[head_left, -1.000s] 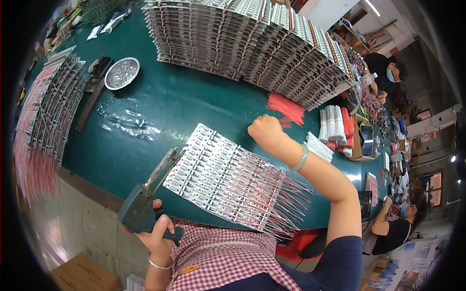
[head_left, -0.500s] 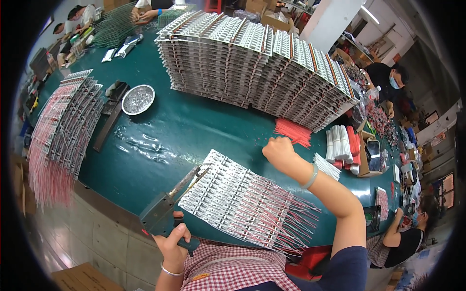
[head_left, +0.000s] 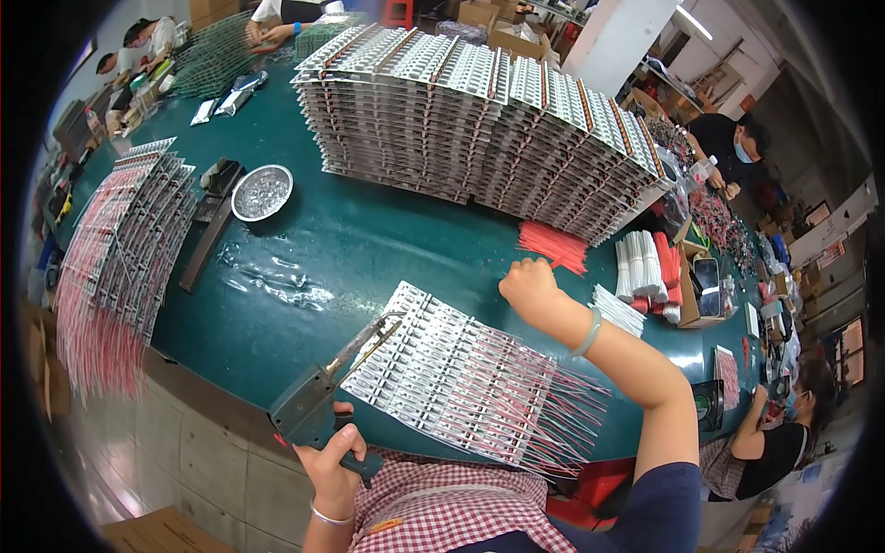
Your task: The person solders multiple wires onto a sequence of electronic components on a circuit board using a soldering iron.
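Observation:
My left hand (head_left: 336, 461) is wrapped round the grip of a dark green soldering gun (head_left: 309, 405). Its metal tip reaches the upper left edge of a white LED circuit board panel (head_left: 419, 369), which lies on the table in front of me. Rows of small parts cover the panel, and thin red and white wires (head_left: 572, 405) trail off its right side. My right hand (head_left: 533, 288) is closed, knuckles up, just beside a bundle of short red wires (head_left: 553, 246). What its fingers hold, if anything, is hidden.
Tall stacks of board panels (head_left: 406, 120) stand across the table's far side. Wired panels (head_left: 124, 249) pile up at left, near a metal bowl (head_left: 263, 193) and a dark bar (head_left: 207, 249). White wire bundles (head_left: 641, 267) and a carton (head_left: 702, 295) sit at right. Other people work around.
My hands and the soldering gun stay nearly in place; the view has shifted slightly. At far right, a co-worker's hands have moved.

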Demonstrator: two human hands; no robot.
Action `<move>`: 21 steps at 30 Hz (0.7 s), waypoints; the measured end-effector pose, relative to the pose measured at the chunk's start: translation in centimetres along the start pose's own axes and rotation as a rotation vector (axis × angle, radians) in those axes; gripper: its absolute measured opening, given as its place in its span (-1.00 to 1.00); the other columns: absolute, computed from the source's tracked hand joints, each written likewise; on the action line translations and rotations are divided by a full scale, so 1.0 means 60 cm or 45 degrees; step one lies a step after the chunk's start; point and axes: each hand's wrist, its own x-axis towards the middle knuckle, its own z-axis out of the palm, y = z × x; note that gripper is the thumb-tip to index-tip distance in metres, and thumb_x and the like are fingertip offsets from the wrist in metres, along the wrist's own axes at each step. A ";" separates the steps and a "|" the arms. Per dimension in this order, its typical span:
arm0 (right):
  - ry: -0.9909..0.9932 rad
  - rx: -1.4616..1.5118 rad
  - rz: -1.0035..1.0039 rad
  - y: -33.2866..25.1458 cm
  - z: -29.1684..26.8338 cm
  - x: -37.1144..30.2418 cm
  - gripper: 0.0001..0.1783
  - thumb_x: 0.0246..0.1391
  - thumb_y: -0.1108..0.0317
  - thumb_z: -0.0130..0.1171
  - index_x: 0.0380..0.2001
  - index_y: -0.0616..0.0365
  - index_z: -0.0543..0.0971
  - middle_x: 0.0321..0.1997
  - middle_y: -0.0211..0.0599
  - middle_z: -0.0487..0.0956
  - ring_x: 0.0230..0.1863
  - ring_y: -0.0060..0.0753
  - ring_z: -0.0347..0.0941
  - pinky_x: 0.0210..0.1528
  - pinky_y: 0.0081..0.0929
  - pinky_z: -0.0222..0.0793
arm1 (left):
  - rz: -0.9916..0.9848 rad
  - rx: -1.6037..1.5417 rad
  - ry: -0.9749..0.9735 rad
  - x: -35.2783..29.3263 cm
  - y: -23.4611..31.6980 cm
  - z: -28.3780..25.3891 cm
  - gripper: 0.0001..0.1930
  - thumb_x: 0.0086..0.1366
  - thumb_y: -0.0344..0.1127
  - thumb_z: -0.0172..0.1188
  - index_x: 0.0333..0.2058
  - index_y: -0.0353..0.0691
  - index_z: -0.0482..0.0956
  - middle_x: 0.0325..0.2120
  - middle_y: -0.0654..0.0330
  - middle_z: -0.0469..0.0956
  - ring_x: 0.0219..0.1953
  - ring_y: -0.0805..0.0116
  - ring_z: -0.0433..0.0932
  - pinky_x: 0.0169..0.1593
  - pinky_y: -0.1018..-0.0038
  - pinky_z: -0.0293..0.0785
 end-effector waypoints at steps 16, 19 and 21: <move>0.213 0.120 0.067 0.004 0.016 -0.021 -0.81 -0.24 0.45 0.38 -0.42 0.13 0.71 -0.26 -0.16 0.63 -0.17 -0.23 0.58 -0.28 -0.42 0.57 | -0.037 -0.054 -0.055 0.002 -0.002 -0.007 -0.55 0.08 -0.60 0.17 0.00 -0.39 0.37 -0.22 -0.07 0.50 -0.62 0.41 0.44 -0.64 0.55 0.37; 0.162 0.127 0.086 0.011 0.014 -0.020 -0.80 -0.23 0.45 0.38 -0.40 0.12 0.71 -0.22 -0.17 0.62 -0.13 -0.23 0.57 -0.25 -0.42 0.57 | -0.051 -0.068 -0.043 0.000 0.001 -0.004 -0.56 0.08 -0.59 0.18 -0.01 -0.40 0.37 -0.22 -0.07 0.50 -0.61 0.41 0.44 -0.64 0.55 0.37; 0.172 0.130 0.104 0.014 0.014 -0.020 -0.80 -0.22 0.44 0.38 -0.39 0.12 0.71 -0.21 -0.18 0.63 -0.12 -0.23 0.57 -0.23 -0.42 0.57 | -0.063 -0.077 -0.064 0.001 -0.003 -0.009 -0.52 0.07 -0.60 0.17 0.03 -0.40 0.36 -0.22 -0.07 0.50 -0.62 0.39 0.45 -0.63 0.53 0.38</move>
